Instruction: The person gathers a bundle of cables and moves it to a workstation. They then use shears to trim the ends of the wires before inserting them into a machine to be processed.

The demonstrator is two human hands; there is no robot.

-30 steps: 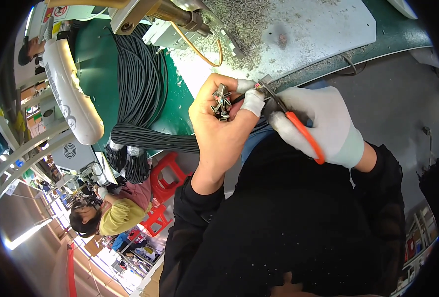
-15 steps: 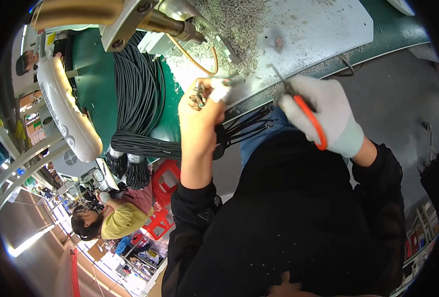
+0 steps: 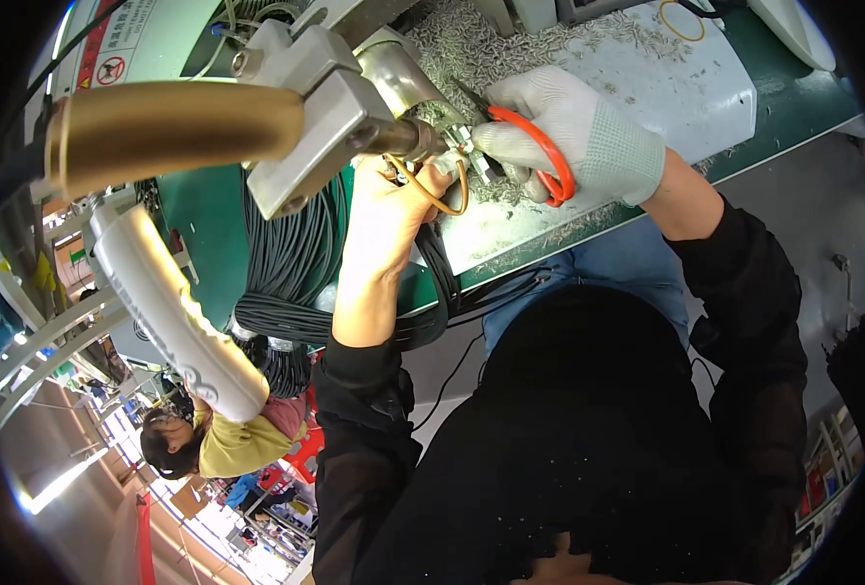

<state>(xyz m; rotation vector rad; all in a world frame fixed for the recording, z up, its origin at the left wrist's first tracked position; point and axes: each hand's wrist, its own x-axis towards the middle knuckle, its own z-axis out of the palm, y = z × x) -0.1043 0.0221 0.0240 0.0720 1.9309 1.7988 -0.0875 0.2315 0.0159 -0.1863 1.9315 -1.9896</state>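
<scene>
My left hand (image 3: 386, 219), bare but for a white cover on a fingertip, has its fingers closed at the small metal fixture (image 3: 467, 151) under the bench press. What it grips is hidden by the press and a bent orange tube (image 3: 457, 195). My right hand (image 3: 574, 136), in a white glove, holds red-handled scissors (image 3: 548, 146), their dark blades pointing up and left. Its fingertips meet the right side of the fixture. Beside my left forearm lies a large bundle of black cables (image 3: 291, 249); some loose cable ends (image 3: 515, 285) stretch toward my lap.
The press's metal arm (image 3: 325, 127) and brown cylindrical part (image 3: 179, 136) hang over my left hand. Small metal scraps (image 3: 462, 44) cover much of the pale plate (image 3: 715, 102) on the green table. A lit white lamp (image 3: 174, 322) stands left. A person in yellow (image 3: 242, 444) sits beyond.
Both hands have moved forward to the fixture, the right one also leftward with the scissors. My left fist showed small metal pieces before; now they are hidden. The view has shifted toward the press.
</scene>
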